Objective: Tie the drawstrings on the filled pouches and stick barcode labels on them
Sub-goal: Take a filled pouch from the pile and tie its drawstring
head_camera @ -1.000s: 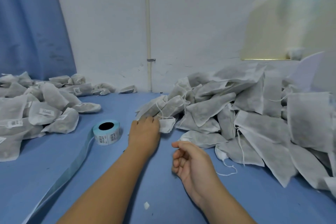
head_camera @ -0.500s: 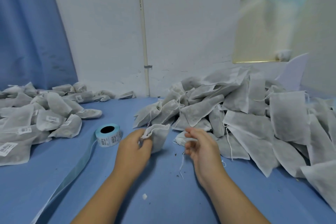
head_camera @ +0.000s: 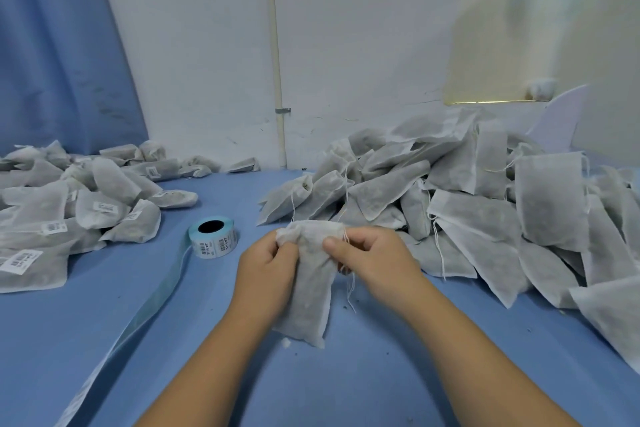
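Both hands grip the mouth of one filled white mesh pouch (head_camera: 310,282) — left hand (head_camera: 268,269) and right hand (head_camera: 372,260) on either side, its body hanging toward the blue surface (head_camera: 104,340) — so tying begins: next, draw its loose strings (head_camera: 349,282) tight.

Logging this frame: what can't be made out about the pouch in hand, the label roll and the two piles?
Head view only.
Held pouch: whether its drawstring is tied; the left hand and right hand cover its mouth.
Label roll: print too small to read.
Right pile: cut off by the right edge.
Left pile: cut off by the left edge.
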The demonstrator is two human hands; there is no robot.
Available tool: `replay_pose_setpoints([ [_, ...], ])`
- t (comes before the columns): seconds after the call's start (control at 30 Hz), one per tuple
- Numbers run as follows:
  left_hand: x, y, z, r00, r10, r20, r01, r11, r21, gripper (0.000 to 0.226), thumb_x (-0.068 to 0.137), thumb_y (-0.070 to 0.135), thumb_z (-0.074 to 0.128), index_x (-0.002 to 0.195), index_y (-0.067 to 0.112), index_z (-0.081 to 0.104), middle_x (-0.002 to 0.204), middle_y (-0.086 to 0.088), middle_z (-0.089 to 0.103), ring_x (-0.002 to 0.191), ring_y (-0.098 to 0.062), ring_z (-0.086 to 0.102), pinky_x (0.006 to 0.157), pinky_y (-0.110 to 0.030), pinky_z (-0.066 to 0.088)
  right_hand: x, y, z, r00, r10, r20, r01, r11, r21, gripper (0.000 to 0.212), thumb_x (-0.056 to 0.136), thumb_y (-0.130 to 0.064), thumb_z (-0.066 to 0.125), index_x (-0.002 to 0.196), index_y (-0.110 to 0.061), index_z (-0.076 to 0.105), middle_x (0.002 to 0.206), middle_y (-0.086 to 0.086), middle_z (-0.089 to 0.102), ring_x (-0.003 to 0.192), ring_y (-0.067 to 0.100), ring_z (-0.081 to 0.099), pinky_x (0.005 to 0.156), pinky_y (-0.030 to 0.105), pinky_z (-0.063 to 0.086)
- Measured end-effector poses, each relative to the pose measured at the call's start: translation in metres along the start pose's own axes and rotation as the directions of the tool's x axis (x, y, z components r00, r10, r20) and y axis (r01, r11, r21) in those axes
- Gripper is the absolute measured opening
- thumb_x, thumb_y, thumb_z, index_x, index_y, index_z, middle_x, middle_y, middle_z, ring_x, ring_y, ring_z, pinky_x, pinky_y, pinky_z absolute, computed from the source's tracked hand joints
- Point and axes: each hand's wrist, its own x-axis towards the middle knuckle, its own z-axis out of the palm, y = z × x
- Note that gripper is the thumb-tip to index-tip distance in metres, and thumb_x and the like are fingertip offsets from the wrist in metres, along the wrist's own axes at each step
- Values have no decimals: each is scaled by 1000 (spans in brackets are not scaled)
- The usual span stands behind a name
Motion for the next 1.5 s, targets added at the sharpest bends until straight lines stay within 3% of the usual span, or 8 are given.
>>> replay_pose_setpoints([
  [0.17,3,-7,-4,999,-36,14,35,999,24,28,96,25,51,80,5,64,64,4,55,62,-10,47,52,-14,37,1,-17,-21,980,177,94,-175,984,-27,22,95,-17,60,78,-8,70,57,-2,64,47,10,54,53,20,47],
  [0.43,-4,5,-7,956,72,284,-97,992,77,46,46,69,70,90,62,57,90,37,64,82,14,60,67,-5,44,11,-37,-46,935,230,271,-228,973,-39,34,98,-23,52,68,-15,65,50,-5,26,45,11,18,40,18,21],
  [0.57,-7,6,0,938,116,328,-165,979,124,57,45,70,74,97,54,54,95,31,65,86,7,62,72,-13,49,13,-36,-51,922,218,321,-223,975,-20,35,84,-41,62,57,-19,58,51,-6,22,45,11,15,40,18,20],
  [0.87,-11,8,3,899,15,438,-147,952,269,57,49,68,64,100,43,58,93,17,69,87,0,64,83,-29,54,17,-30,-68,972,158,171,-190,962,194,30,70,-34,68,53,-12,59,46,-6,18,41,10,13,41,19,14],
  [1.13,-15,27,8,835,-60,547,-63,977,202,23,60,38,53,83,43,57,68,18,54,58,0,47,53,-11,40,21,-51,-87,982,30,-186,86,807,584,42,96,-12,50,54,-10,52,37,-8,20,31,4,15,38,12,15],
  [1.27,-21,31,9,739,-119,663,-72,965,254,39,63,32,51,100,38,59,89,3,63,76,-13,58,75,-35,54,19,-54,-80,994,17,-107,44,840,541,37,98,-17,49,62,-8,50,40,-8,19,34,5,14,41,16,12],
  [1.37,-20,35,3,706,-170,688,-71,949,307,51,64,48,63,115,50,55,106,20,65,101,-1,62,93,-33,52,15,-61,-71,1000,-5,11,-1,878,478,33,94,-22,52,64,-8,52,41,-8,20,35,6,14,43,18,11],
  [1.5,-18,53,4,830,49,556,-44,999,-24,71,59,65,67,126,50,51,128,23,60,118,13,52,99,-16,43,9,-76,-56,988,-56,141,12,956,294,35,93,-27,53,64,-10,58,42,-7,24,38,10,16,42,20,16],
])
